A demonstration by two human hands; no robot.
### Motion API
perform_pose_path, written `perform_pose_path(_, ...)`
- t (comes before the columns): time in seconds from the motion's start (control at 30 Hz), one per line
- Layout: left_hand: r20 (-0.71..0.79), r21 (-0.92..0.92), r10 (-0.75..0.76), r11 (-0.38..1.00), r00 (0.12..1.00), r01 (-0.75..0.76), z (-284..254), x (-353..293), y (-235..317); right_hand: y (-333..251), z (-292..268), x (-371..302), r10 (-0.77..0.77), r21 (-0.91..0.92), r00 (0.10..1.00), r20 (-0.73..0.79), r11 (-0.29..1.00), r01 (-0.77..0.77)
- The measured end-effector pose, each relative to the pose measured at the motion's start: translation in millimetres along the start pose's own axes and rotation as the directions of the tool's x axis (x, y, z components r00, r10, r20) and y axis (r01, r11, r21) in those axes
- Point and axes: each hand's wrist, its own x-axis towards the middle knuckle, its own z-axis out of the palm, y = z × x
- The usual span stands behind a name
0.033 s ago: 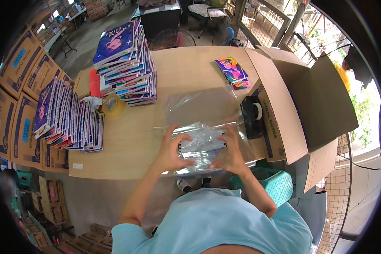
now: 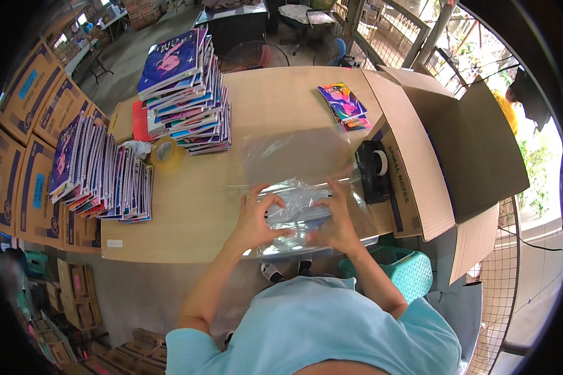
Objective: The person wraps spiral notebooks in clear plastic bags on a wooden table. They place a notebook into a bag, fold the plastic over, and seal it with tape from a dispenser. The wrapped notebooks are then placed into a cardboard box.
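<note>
- Could overrun the near edge of the table [image 2: 187, 212], bodyward of the grip, by pulling too far.
- Could knock the box [image 2: 413, 150], right of the grip, by swinging wide.
- Could crease the film [image 2: 294, 156], spread beyond the grip, by tugging unevenly.
- Could snag the dispenser [image 2: 368, 178], closer on that side, with loose film.
- Could skew the bundle [image 2: 297, 212], between the palms, by squeezing unequally: curls left hand [image 2: 253, 219] and right hand [image 2: 334, 219] widely around its ends; cannot tell how firmly.

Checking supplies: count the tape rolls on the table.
2: a yellow roll between the notebook stacks, a white roll in the black dispenser. Others may be hidden.
</note>
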Motion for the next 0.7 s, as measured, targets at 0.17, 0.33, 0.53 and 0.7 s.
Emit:
perform_pose_path(0.17, -0.144, -0.23, -0.219, 0.956, 0.965, 0.182, 33, 14, -12, 11, 17, 24, 0.187, 0.174, 0.978, -0.097, 0.97, -0.168)
perform_pose_path(0.33, -0.427, -0.263, -0.151, 0.964, 0.892, 0.037, 55, 13, -7, 17, 19, 30, 0.161, 0.147, 0.977, -0.138, 0.979, -0.14)
perform_pose_path(0.53, -0.242, -0.627, -0.511, 0.731, 0.825, 0.269, 57, 31, -21, 28, 9, 58, 0.435, 0.173, 0.899, 0.059, 0.882, -0.438)
perform_pose_path(0.7, 0.046, -0.822, -0.537, 0.458, 0.842, 0.337, 58, 41, -39, 62, 4, 82, 0.501, 0.396, 0.765, 0.405, 0.657, -0.641)
